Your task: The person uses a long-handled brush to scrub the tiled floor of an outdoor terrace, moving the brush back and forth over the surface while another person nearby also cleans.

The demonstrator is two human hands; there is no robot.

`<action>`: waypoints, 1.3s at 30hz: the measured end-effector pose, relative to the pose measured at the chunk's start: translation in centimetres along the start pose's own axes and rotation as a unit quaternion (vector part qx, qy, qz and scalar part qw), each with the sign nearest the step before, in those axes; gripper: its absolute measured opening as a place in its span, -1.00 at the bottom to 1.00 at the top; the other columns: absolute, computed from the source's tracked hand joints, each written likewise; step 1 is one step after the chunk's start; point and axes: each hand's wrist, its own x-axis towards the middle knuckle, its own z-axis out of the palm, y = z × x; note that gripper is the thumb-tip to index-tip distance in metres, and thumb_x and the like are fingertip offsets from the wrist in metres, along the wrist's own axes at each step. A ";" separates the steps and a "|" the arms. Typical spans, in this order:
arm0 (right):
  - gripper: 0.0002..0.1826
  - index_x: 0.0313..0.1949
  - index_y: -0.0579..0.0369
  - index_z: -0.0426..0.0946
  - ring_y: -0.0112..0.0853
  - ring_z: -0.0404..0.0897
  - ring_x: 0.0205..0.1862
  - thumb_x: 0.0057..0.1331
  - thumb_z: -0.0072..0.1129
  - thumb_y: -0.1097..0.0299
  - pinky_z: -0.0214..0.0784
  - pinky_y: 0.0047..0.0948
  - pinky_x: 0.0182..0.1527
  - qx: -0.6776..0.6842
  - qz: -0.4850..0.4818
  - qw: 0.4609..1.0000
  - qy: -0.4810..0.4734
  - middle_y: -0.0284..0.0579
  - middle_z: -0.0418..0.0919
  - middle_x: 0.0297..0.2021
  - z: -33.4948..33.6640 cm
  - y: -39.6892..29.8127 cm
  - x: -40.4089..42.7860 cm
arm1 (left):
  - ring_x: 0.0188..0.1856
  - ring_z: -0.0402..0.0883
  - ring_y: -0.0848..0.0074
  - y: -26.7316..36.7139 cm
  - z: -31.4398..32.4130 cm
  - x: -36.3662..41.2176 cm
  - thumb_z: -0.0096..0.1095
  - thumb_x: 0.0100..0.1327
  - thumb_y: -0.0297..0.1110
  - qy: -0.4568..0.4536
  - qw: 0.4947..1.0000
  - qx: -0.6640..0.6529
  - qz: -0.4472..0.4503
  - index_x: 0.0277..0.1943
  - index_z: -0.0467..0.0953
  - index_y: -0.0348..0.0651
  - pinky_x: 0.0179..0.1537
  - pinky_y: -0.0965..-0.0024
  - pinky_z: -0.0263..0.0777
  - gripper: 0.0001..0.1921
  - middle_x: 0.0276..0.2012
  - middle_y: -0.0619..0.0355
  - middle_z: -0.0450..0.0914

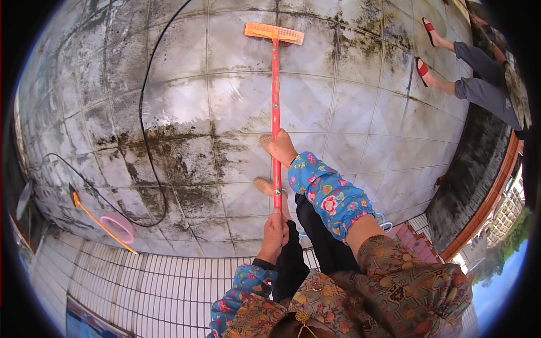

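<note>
A long-handled floor brush lies before me, its red handle running straight away from my body. Its orange head rests on the wet tiled floor at the far end. Around the middle of the handle, my right hand is closed in a grip. My left hand grips the near end of the handle, close to my legs. Dark grime stains many tiles to the left; paler tiles lie to the right. The bristles are mostly hidden beneath the head.
A black hose loops across the floor on my left. Beyond it are a pink basin and a second brush with an orange handle. Another person in red sandals stands at the upper right, near a low dark wall.
</note>
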 end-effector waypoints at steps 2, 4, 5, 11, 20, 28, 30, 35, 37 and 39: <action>-0.70 -0.32 0.37 0.35 0.06 0.51 -0.40 -0.06 0.03 0.42 0.37 -0.17 -0.36 -0.020 -0.037 0.998 0.038 0.24 0.47 -0.50 -0.9 -4.3 2.3 | -0.83 0.02 0.69 3.1 1.2 2.7 -0.24 0.29 0.17 -0.003 0.999 0.004 0.036 -0.39 0.26 -0.11 -0.82 0.58 -0.12 -0.53 -0.76 0.33 0.08; -0.73 -0.36 0.38 0.34 0.04 0.52 -0.41 -0.08 0.03 0.47 0.36 -0.17 -0.38 -0.052 -0.056 0.995 0.062 0.24 0.47 -0.52 -3.4 -5.9 6.9 | -0.83 0.02 0.69 5.2 3.4 4.4 -0.24 0.29 0.17 -0.026 0.999 0.006 0.041 -0.39 0.26 -0.11 -0.82 0.58 -0.12 -0.53 -0.76 0.33 0.09; -0.74 -0.37 0.39 0.35 0.04 0.52 -0.41 -0.08 0.02 0.47 0.36 -0.17 -0.38 -0.101 -0.105 0.987 0.060 0.24 0.47 -0.52 -5.0 -5.9 9.7 | -0.83 0.03 0.69 6.8 4.7 5.6 -0.24 0.29 0.18 -0.048 0.998 0.008 0.050 -0.39 0.26 -0.10 -0.82 0.58 -0.11 -0.53 -0.76 0.33 0.09; -0.76 -0.43 0.36 0.38 0.02 0.52 -0.42 -0.07 0.03 0.43 0.38 -0.20 -0.36 0.052 -0.007 0.998 0.039 0.27 0.48 -0.47 -0.4 -3.4 2.2 | -0.83 0.04 0.69 3.2 0.6 2.0 -0.24 0.27 0.21 -0.020 0.999 -0.003 0.031 -0.37 0.26 -0.10 -0.81 0.58 -0.11 -0.52 -0.76 0.33 0.09; -0.75 -0.41 0.34 0.40 0.07 0.50 -0.29 -0.06 0.04 0.39 0.35 -0.15 -0.22 -0.029 -0.004 0.999 0.018 0.29 0.48 -0.41 -1.0 -3.0 2.1 | -0.85 0.01 0.69 2.1 2.2 0.5 -0.25 0.28 0.19 -0.003 0.999 -0.035 0.005 -0.40 0.26 -0.11 -0.83 0.57 -0.14 -0.52 -0.78 0.34 0.06; -0.77 -0.43 0.34 0.41 0.09 0.52 -0.35 -0.09 0.01 0.43 0.39 -0.19 -0.29 -0.078 -0.053 0.994 0.063 0.28 0.50 -0.47 -2.3 -8.9 8.4 | -0.84 0.02 0.67 7.8 3.8 4.4 -0.27 0.28 0.21 -0.040 0.998 -0.022 0.053 -0.39 0.26 -0.10 -0.80 0.53 -0.14 -0.52 -0.76 0.33 0.06; -0.77 -0.41 0.32 0.41 0.07 0.52 -0.34 -0.08 0.04 0.42 0.39 -0.21 -0.29 -0.076 -0.108 0.989 0.068 0.25 0.50 -0.48 -0.9 -4.4 5.2 | -0.83 0.03 0.66 4.0 2.1 2.8 -0.27 0.28 0.20 -0.045 0.998 -0.031 0.039 -0.38 0.25 -0.09 -0.81 0.55 -0.11 -0.52 -0.77 0.33 0.06; -0.68 -0.26 0.33 0.33 0.06 0.49 -0.24 -0.03 0.05 0.43 0.34 -0.19 -0.19 -0.049 -0.013 0.999 -0.013 0.27 0.48 -0.38 2.1 2.3 -10.6 | -0.85 0.04 0.67 -7.5 -3.8 -4.8 -0.28 0.30 0.17 0.002 0.999 -0.039 -0.027 -0.38 0.25 -0.12 -0.82 0.57 -0.10 -0.53 -0.78 0.33 0.07; -0.67 -0.25 0.34 0.33 0.05 0.49 -0.24 -0.04 0.05 0.44 0.34 -0.21 -0.21 -0.051 0.006 0.999 -0.013 0.28 0.47 -0.37 1.9 6.2 -11.9 | -0.86 0.01 0.69 -8.8 -3.1 -6.4 -0.26 0.30 0.15 0.003 0.999 -0.029 -0.035 -0.41 0.25 -0.12 -0.83 0.59 -0.12 -0.53 -0.79 0.34 0.07; -0.66 -0.25 0.35 0.32 0.04 0.49 -0.23 -0.05 0.06 0.45 0.35 -0.24 -0.23 -0.049 0.029 0.998 -0.031 0.29 0.47 -0.36 2.1 7.6 -11.9 | -0.86 0.00 0.69 -9.5 -3.3 -6.6 -0.28 0.32 0.13 -0.009 1.000 -0.013 -0.026 -0.41 0.25 -0.13 -0.84 0.59 -0.11 -0.55 -0.79 0.33 0.07</action>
